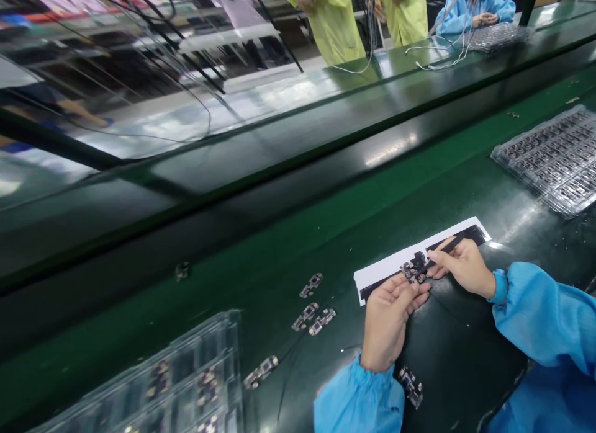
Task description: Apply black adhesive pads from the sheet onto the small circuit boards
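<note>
My left hand (393,312) pinches a small circuit board (411,270) between thumb and fingers. Close on its right, my right hand (460,265) is closed around a dark, pen-like stick (447,248), whose exact kind I cannot make out. Both hands are over a white paper strip (419,245) with black pieces along it. A small black piece (419,258) shows at the board's upper edge; whether it is attached is unclear. Several similar loose boards (322,321) lie left of my left hand. Another board (411,386) lies below it, beside my blue sleeve.
A clear plastic tray (235,358) with a few boards stands at lower left. Stacked clear trays (554,166) full of boards sit at right. A raised dark ledge (279,154) runs along the green bench. Across it, people in yellow and blue coats stand or sit near white cables (447,64).
</note>
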Available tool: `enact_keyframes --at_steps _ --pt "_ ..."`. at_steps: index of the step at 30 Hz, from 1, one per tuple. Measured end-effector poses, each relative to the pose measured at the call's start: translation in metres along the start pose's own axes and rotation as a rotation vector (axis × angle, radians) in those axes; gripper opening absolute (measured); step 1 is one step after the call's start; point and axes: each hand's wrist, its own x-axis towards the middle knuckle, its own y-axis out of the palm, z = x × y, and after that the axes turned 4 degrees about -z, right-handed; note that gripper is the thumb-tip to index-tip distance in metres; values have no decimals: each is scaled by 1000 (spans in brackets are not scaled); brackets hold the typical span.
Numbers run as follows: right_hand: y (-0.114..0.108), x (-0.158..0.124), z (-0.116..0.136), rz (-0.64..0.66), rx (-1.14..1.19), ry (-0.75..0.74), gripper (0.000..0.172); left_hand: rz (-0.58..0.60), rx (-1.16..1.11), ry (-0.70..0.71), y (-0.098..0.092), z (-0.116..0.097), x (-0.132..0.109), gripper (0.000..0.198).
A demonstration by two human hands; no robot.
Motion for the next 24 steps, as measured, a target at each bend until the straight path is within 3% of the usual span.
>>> enact_keyframes --at_steps 19,24 --pt "5 0 1 4 64 54 32 -49 82 16 -2 1 3 28" --pt "6 -2 -2 4 50 -5 28 -73 101 29 -1 1 1 26"
